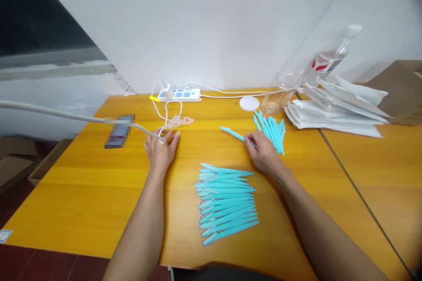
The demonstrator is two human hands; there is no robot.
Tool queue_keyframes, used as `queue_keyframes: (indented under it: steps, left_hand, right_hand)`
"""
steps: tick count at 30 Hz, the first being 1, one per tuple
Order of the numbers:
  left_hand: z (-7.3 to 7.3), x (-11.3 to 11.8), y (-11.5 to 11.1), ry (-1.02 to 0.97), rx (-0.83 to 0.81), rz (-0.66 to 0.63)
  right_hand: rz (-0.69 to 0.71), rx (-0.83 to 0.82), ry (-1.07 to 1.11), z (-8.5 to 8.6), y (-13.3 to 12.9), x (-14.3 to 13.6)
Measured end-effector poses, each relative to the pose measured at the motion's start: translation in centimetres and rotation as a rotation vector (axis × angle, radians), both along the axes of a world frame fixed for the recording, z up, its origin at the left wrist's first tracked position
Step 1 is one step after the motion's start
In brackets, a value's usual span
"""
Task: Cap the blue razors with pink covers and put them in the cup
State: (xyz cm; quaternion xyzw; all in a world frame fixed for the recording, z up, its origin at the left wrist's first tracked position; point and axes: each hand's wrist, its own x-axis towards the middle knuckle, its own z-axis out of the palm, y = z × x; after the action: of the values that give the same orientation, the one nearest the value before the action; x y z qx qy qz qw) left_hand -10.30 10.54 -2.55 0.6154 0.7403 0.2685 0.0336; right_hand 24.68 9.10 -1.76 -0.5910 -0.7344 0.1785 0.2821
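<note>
Right hand (263,151) has a turquoise stick (232,133) pinched toward the back edge of the desk (82,184), left hand (160,151) is by some pale pieces (176,121), can't tell if it's gripping any, and a row of matching sticks (229,202) lies nearer the front edge lol.

No legible text, small blurred lettering on label (325,63) of clear bottle (343,46)

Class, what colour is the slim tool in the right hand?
The slim tool is turquoise; best seen in the head view.
</note>
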Motion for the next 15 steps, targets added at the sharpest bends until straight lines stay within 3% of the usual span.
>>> queue_keyframes:
  steps: [3, 6, 9, 11, 15]
  left_hand:
    - [0.0, 1.2, 0.1, 0.118, 0.087, -0.076]
    - [0.2, 2.5, -0.3, 0.084, 0.078, -0.349]
    - [0.7, 4.1, -1.1, -0.097, -0.008, -0.556]
    - [1.0, 5.2, -1.7, -0.277, -0.086, -0.596]
    - [1.2, 6.4, -2.6, -0.583, -0.113, -0.549]
  right_hand:
    - [0.165, -0.198, 0.204, 0.1, -0.5, -0.4]
    - [0.246, -0.254, 0.218, 0.4, -0.6, -0.6]
    - [0.275, -0.29, 0.255, 0.7, -0.4, -0.4]
    - [0.277, -0.322, 0.307, 0.8, -0.3, -0.1]
    - [0.277, -0.36, 0.36, 1.1, -0.1, 0.3]
